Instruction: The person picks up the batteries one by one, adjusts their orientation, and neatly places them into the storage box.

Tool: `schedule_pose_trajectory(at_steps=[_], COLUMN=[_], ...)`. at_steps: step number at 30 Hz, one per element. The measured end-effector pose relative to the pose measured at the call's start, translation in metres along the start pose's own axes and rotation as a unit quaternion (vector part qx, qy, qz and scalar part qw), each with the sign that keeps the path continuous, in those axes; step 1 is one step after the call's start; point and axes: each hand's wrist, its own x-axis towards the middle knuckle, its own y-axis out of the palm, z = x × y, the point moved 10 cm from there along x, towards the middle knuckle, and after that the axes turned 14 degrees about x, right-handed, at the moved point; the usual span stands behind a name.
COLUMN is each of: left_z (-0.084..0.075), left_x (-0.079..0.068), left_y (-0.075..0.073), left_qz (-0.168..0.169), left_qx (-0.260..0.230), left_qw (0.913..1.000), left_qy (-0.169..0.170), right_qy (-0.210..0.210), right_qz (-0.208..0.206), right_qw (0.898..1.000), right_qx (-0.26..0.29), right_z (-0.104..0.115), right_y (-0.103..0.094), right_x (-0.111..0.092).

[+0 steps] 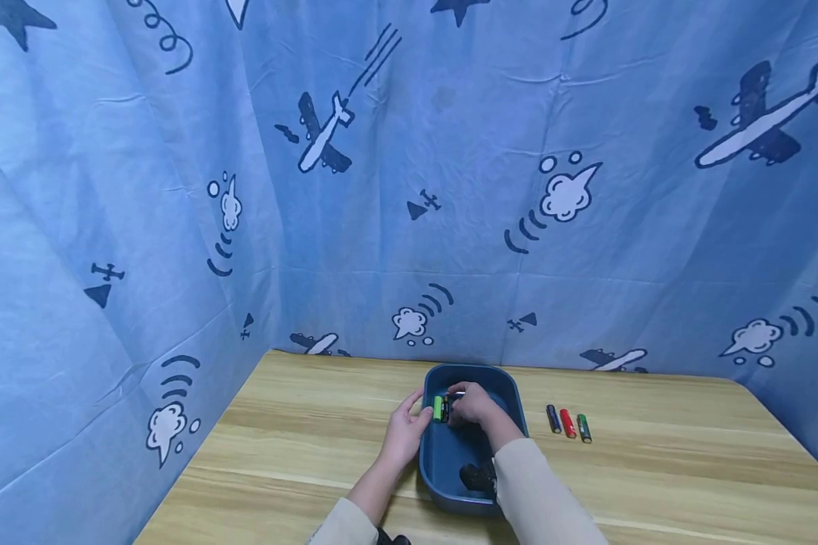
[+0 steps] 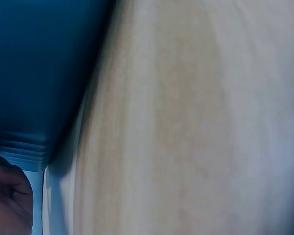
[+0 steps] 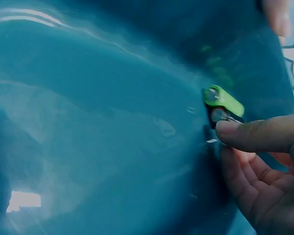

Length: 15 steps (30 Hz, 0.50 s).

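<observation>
While the left hand (image 1: 404, 435) clamps the left wall of the blue bin (image 1: 453, 454), thumb over the rim, the right hand (image 1: 473, 405) reaches inside with its thumb against the black battery (image 3: 218, 115); can't tell if it's pinched. Bright green battery (image 1: 438, 409) sits just left of the black one, both in the bin's far left part. Dark blue battery (image 1: 553, 418), red battery (image 1: 568, 423) and dark green battery (image 1: 584, 428) lie side by side on the bench (image 1: 654, 469), right of the bin.
</observation>
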Motion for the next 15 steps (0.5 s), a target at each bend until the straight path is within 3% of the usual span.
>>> schedule_pose_trajectory(at_steps=[5, 9, 12, 15], left_z=[0.002, -0.003, -0.012, -0.024], left_x=[0.001, -0.001, -0.006, -0.013], left_y=[0.001, 0.001, -0.002, -0.005], left_qz=[-0.005, -0.006, -0.006, -0.002], left_qx=[0.007, 0.002, -0.008, -0.014], left_qw=[1.0000, 1.0000, 0.9999, 0.9998], left_qy=[0.004, 0.007, 0.010, 0.010], right_qy=[-0.075, -0.147, -0.174, -0.162], right_qz=[0.061, 0.091, 0.067, 0.037], right_qw=[0.993, 0.977, 0.978, 0.984], right_qx=[0.071, 0.122, 0.096, 0.056], right_z=[0.041, 0.070, 0.070, 0.051], right_y=[-0.027, -0.077, -0.119, -0.152], right_x=[-0.014, -0.030, -0.040, -0.045])
